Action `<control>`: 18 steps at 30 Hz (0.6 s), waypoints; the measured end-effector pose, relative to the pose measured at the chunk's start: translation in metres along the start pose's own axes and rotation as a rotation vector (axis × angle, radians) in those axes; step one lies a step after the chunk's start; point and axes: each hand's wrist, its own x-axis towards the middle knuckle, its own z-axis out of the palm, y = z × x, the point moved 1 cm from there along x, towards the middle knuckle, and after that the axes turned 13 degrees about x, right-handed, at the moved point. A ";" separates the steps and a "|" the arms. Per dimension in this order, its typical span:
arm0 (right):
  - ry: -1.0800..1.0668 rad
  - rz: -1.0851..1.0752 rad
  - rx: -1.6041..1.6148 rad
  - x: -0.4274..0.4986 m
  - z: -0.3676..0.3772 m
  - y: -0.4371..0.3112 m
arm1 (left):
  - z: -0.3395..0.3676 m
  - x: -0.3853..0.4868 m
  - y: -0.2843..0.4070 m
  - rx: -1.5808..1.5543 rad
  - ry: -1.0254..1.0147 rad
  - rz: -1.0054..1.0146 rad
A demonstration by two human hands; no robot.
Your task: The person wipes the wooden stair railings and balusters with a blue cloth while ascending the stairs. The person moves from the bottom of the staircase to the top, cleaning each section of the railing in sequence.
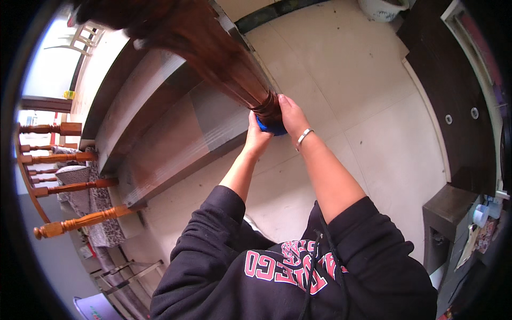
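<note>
A dark, carved wooden newel post (228,64) stands before me beside the stair steps. Both my hands are around its narrow ringed neck, near the lower end that shows. My left hand (257,134) lies on the left side and my right hand (294,118), with a silver bangle at the wrist, on the right side. Between my hands a blue cloth (265,126) is wrapped against the wood; much of it is hidden by the hands and the post.
Dark stair steps (160,136) rise at the left, with wooden balusters (88,220) beside them. A white patterned pot (382,10) is at the top right. Dark cabinet doors (452,92) and a low dark cabinet (448,208) stand right. A white bucket (98,306) is bottom left.
</note>
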 end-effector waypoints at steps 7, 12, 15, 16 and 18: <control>0.207 0.178 -0.046 -0.018 -0.024 0.006 | -0.006 -0.012 -0.009 -0.006 0.026 -0.071; 0.101 0.583 -0.472 -0.039 -0.029 0.013 | -0.005 -0.053 -0.014 -0.171 -0.384 -0.284; -0.035 0.697 -0.589 -0.057 -0.018 0.018 | 0.016 -0.071 -0.013 -0.058 -0.581 -0.175; -0.123 0.694 -0.710 -0.060 -0.015 0.017 | 0.021 -0.075 -0.014 -0.108 -0.567 -0.240; -0.122 0.685 -0.703 -0.065 -0.011 0.015 | 0.026 -0.076 -0.014 -0.312 -0.625 -0.230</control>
